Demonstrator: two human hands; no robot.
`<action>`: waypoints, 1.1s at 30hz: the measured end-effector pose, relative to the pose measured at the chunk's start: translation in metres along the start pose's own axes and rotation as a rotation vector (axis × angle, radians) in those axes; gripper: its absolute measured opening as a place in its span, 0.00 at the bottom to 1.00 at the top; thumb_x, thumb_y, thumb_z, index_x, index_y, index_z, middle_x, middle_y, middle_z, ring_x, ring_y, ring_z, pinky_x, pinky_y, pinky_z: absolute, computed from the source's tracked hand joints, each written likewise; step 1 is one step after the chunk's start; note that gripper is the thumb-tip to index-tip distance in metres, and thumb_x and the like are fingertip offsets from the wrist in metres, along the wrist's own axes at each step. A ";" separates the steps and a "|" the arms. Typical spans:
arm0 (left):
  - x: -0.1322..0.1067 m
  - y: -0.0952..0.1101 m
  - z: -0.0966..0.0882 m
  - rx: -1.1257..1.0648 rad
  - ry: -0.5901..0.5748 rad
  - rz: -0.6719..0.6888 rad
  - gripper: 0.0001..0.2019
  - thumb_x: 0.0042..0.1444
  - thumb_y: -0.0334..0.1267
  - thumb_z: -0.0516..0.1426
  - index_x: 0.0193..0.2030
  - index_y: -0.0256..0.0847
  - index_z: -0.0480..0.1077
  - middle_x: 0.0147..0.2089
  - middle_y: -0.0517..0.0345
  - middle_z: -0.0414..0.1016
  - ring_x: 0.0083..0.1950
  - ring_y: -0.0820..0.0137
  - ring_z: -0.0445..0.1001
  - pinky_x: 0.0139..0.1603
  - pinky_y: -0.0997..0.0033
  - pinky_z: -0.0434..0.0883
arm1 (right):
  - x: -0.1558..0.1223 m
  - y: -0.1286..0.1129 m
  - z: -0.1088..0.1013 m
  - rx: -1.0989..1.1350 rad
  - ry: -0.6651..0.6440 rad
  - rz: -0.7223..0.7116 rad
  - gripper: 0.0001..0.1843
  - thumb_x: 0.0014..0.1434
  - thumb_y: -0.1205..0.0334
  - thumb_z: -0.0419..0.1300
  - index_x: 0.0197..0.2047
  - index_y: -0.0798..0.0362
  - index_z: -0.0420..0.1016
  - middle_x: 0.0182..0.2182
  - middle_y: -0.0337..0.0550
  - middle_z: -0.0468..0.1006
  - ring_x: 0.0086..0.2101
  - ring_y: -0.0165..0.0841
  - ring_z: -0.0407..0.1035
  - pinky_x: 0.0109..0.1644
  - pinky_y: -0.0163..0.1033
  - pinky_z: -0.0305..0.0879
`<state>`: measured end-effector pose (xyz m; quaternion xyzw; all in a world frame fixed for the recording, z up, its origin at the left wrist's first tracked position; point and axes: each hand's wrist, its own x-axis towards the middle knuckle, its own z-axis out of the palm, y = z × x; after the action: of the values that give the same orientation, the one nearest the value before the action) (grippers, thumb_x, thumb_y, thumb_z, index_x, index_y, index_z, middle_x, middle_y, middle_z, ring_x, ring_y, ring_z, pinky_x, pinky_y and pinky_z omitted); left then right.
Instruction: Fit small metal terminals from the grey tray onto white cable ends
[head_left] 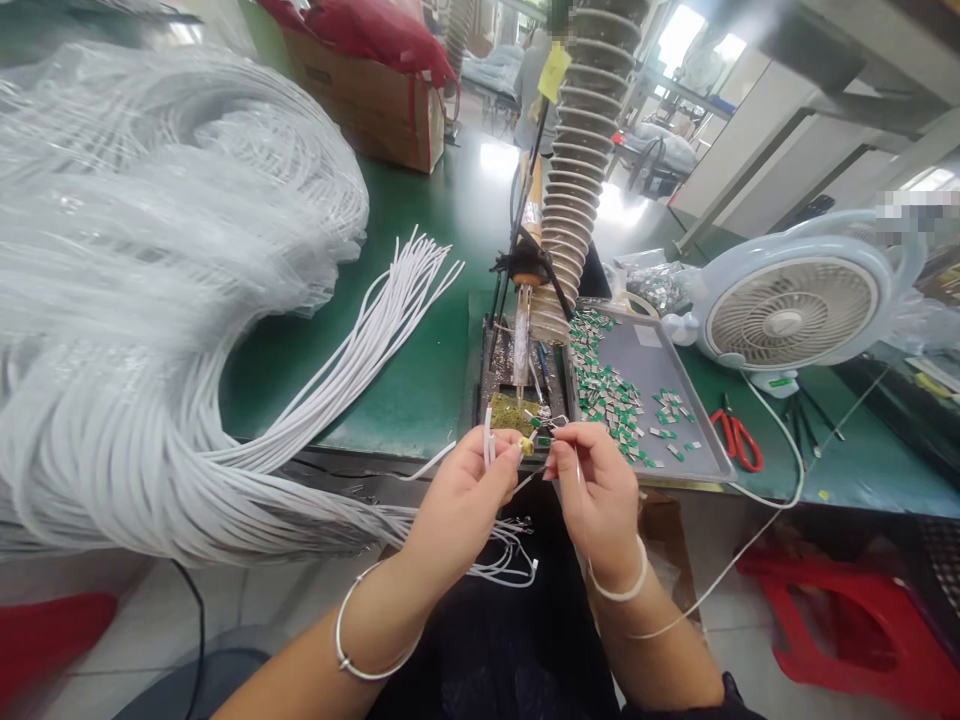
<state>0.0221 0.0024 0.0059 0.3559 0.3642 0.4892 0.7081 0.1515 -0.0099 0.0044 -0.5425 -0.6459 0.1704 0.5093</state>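
My left hand is closed, thumb and fingers pinching a white cable below the soldering iron. A small yellow piece shows at its fingertips; I cannot make out what it is. Close beside it, my right hand pinches a thin solder wire, which trails past the wrist toward the right. Small metallic bits between the two hands are too fine to tell apart. The soldering iron is fixed upright, tip down, over a yellowish sponge just beyond my fingertips.
Bundled white cables cover the left side. On the right, a grey tray holds several small green circuit boards. Red-handled cutters and a fan stand beyond it. A ribbed hose hangs behind the iron.
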 end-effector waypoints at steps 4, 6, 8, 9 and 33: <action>0.001 0.005 0.003 0.024 0.016 0.008 0.05 0.53 0.39 0.56 0.34 0.40 0.64 0.24 0.68 0.61 0.20 0.80 0.51 0.22 0.76 0.53 | 0.001 -0.002 0.008 0.042 0.012 0.014 0.04 0.60 0.66 0.52 0.37 0.52 0.67 0.28 0.38 0.69 0.25 0.26 0.67 0.29 0.35 0.67; 0.001 0.006 0.004 0.028 0.026 0.016 0.04 0.53 0.37 0.56 0.34 0.40 0.65 0.26 0.67 0.63 0.20 0.81 0.51 0.22 0.76 0.54 | 0.002 -0.003 0.010 0.042 0.015 0.010 0.03 0.59 0.65 0.53 0.37 0.52 0.67 0.28 0.38 0.69 0.25 0.27 0.67 0.29 0.35 0.67; 0.000 0.007 0.004 0.037 0.037 0.026 0.04 0.53 0.37 0.56 0.35 0.40 0.66 0.28 0.66 0.65 0.20 0.81 0.51 0.23 0.76 0.55 | 0.002 -0.003 0.011 0.037 0.013 -0.003 0.03 0.59 0.66 0.53 0.36 0.52 0.67 0.28 0.39 0.69 0.26 0.27 0.67 0.29 0.35 0.67; 0.000 0.008 0.004 0.042 0.041 0.030 0.04 0.53 0.37 0.56 0.35 0.40 0.66 0.28 0.66 0.65 0.20 0.81 0.52 0.23 0.76 0.55 | 0.002 -0.003 0.011 0.032 0.012 -0.010 0.03 0.59 0.66 0.53 0.36 0.52 0.67 0.28 0.39 0.70 0.26 0.27 0.67 0.29 0.35 0.67; 0.005 0.012 0.006 0.088 0.186 -0.018 0.08 0.49 0.37 0.57 0.25 0.40 0.61 0.21 0.70 0.60 0.19 0.80 0.52 0.24 0.76 0.54 | -0.014 0.013 0.017 -0.041 0.169 -0.378 0.19 0.62 0.69 0.46 0.56 0.49 0.59 0.43 0.48 0.74 0.40 0.35 0.72 0.39 0.45 0.75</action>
<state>0.0235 0.0100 0.0186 0.3367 0.4526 0.4973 0.6592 0.1424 -0.0116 -0.0193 -0.4344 -0.6944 0.0126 0.5735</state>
